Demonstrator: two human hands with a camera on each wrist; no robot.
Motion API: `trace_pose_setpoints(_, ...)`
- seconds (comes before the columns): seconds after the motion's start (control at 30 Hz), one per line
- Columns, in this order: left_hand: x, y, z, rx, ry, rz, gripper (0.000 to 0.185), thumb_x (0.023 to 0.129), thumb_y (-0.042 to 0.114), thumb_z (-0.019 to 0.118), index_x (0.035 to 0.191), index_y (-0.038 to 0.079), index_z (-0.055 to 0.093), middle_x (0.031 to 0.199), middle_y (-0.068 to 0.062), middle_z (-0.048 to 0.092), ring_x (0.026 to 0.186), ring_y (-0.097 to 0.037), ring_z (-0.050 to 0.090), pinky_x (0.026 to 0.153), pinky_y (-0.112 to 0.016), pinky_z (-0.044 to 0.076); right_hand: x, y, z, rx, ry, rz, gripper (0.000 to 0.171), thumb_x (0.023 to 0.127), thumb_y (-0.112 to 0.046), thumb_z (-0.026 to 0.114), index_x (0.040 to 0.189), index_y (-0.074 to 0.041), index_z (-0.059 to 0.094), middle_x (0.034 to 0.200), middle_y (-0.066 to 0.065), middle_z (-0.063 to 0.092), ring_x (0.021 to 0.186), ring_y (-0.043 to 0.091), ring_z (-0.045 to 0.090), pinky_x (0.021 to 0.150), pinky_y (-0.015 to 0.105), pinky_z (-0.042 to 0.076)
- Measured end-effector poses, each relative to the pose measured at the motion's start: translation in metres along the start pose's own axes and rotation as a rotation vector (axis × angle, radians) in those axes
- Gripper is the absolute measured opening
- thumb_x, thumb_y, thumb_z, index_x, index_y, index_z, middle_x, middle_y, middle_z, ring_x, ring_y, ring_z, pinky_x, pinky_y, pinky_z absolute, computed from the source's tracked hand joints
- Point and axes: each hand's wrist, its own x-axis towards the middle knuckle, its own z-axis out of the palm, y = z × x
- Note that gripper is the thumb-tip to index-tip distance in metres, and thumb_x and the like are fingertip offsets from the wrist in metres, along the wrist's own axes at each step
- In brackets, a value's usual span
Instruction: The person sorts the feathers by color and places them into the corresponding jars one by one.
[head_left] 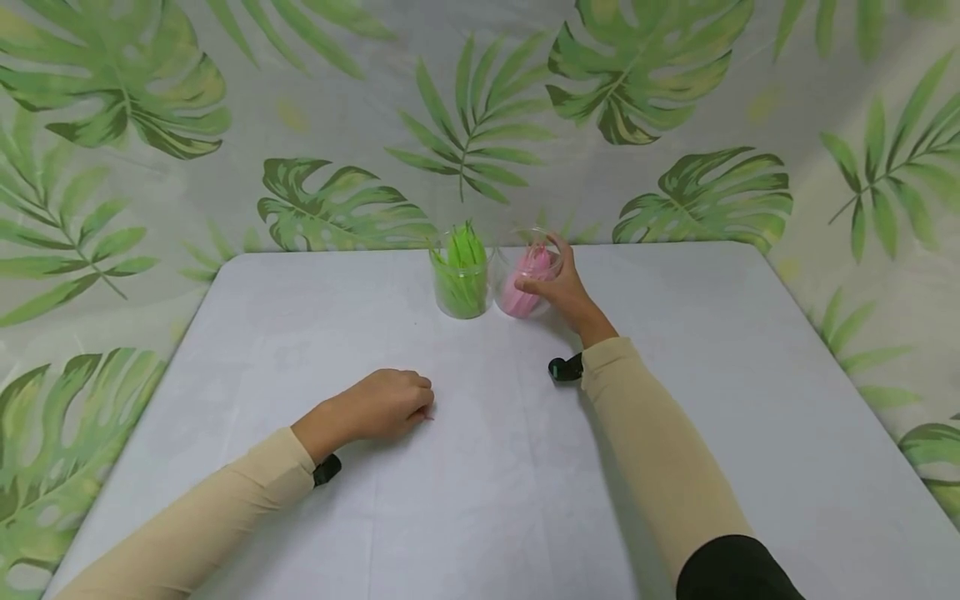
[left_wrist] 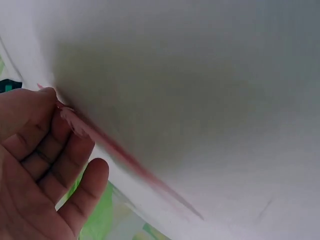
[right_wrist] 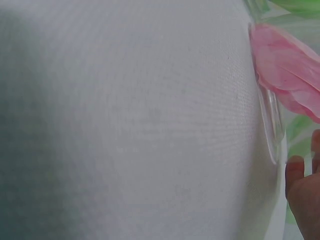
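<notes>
My left hand [head_left: 390,404] is over the near left-middle of the table. In the left wrist view its thumb and fingertips pinch one end of a thin pink strip [left_wrist: 127,157], which tapers to a point. At the back of the table, my right hand [head_left: 566,287] grips a clear cup [head_left: 504,287] near its rim, thumb in front and fingers on the far right side. Pink strips [head_left: 534,265] fill this cup, bunched and leaning to the right. Right beside it on the left stands a second clear cup [head_left: 442,292] holding green strips [head_left: 465,258], some poking above the rim.
A white cloth covers the table [head_left: 480,500]. Its far edge runs just behind the cups, against a leaf-patterned backdrop [head_left: 517,108]. Dark wrist cameras show below the left cuff [head_left: 326,471] and beside the right cuff [head_left: 564,368].
</notes>
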Motion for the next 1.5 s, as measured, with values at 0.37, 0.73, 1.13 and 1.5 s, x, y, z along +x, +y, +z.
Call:
trace_pose_setpoints(0.37, 0.027, -0.026, -0.056, -0.256, 0.220, -0.093, 0.013, 0.095, 0.008, 0.064, 0.107, 0.008, 0.070, 0.090, -0.001, 0.070, 0.076, -0.010, 0.061, 0.069, -0.029, 0.052, -0.011, -0.012, 0.002, -0.022, -0.007, 0.014, 0.103, 0.083, -0.013, 0.078, 0.158, -0.027, 0.008, 0.163, 0.019, 0.018, 0.150, 0.037, 0.026, 0.123, 0.052, 0.024)
trace_pose_setpoints(0.73, 0.076, -0.036, -0.122, -0.386, 0.475, -0.082, 0.025, 0.098, 0.005, 0.058, 0.120, 0.004, 0.068, 0.102, -0.011, 0.073, 0.081, -0.020, 0.065, 0.073, -0.033, 0.053, -0.010, -0.011, 0.003, -0.012, -0.009, 0.013, 0.103, 0.082, -0.011, 0.078, 0.157, -0.026, 0.008, 0.163, 0.019, 0.019, 0.150, 0.035, 0.026, 0.124, 0.050, 0.023)
trace_pose_setpoints(1.13, 0.130, -0.045, -0.143, -0.593, 0.539, -0.213, 0.022, 0.100, 0.014, 0.057, 0.121, 0.009, 0.064, 0.108, -0.009, 0.069, 0.091, -0.019, 0.066, 0.078, -0.029, 0.050, -0.011, -0.012, 0.003, -0.035, -0.002, 0.014, 0.103, 0.083, -0.014, 0.078, 0.157, -0.026, 0.008, 0.164, 0.019, 0.019, 0.150, 0.035, 0.027, 0.124, 0.050, 0.023)
trace_pose_setpoints(1.5, 0.192, -0.040, -0.136, -0.773, 0.596, -0.236, 0.019, 0.099, 0.013, 0.057, 0.116, 0.006, 0.063, 0.107, -0.010, 0.069, 0.081, -0.015, 0.063, 0.075, -0.025, 0.053, -0.011, -0.012, 0.002, 0.005, 0.000, 0.007, 0.104, 0.080, -0.012, 0.079, 0.157, -0.026, 0.011, 0.162, 0.018, 0.023, 0.148, 0.034, 0.030, 0.123, 0.048, 0.025)
